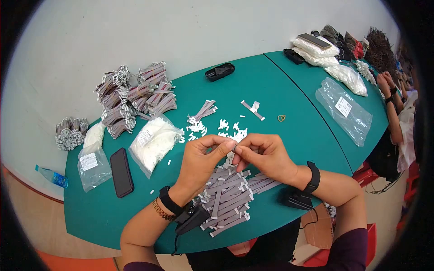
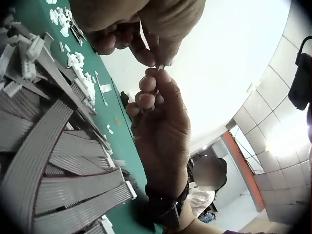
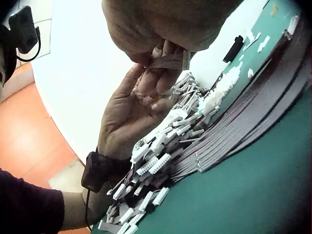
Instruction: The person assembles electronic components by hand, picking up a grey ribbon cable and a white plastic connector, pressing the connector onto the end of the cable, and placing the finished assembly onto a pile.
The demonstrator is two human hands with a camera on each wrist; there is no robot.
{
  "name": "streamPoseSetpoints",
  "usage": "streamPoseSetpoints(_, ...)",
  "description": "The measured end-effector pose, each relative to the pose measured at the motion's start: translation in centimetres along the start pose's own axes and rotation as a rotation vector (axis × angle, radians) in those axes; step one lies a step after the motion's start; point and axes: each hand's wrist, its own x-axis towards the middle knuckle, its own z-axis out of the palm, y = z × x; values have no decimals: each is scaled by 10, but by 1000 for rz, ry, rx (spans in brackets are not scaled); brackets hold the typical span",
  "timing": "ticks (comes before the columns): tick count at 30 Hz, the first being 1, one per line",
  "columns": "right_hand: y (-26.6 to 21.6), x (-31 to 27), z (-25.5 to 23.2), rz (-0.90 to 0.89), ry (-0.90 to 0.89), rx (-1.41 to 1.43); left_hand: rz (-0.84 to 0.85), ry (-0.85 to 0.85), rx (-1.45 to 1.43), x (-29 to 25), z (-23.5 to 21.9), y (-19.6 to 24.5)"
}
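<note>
My left hand (image 1: 199,158) and right hand (image 1: 271,158) meet fingertip to fingertip above the table. Between them they pinch a short grey ribbon cable (image 3: 167,62), which has a white connector (image 3: 186,60) at one end. In the head view the fingers hide most of this cable. Directly below the hands lies a heap of grey ribbon cables (image 1: 226,198) with white connectors on their ends. Just beyond the hands, loose white connector pieces (image 1: 239,133) are scattered on the green table (image 1: 289,135).
Bundled cables (image 1: 122,104) are stacked at the back left, near a bag of white pieces (image 1: 153,140) and a phone (image 1: 122,172). A black case (image 1: 220,71) sits by the wall. Farther right are an empty plastic bag (image 1: 346,110) and another person's arm (image 1: 394,122).
</note>
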Motion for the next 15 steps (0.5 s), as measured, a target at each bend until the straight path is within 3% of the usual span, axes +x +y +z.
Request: streamPoseSetpoints(15,-4,-1,-3,-13,2,-86,-30,-9,-48,0,3,0)
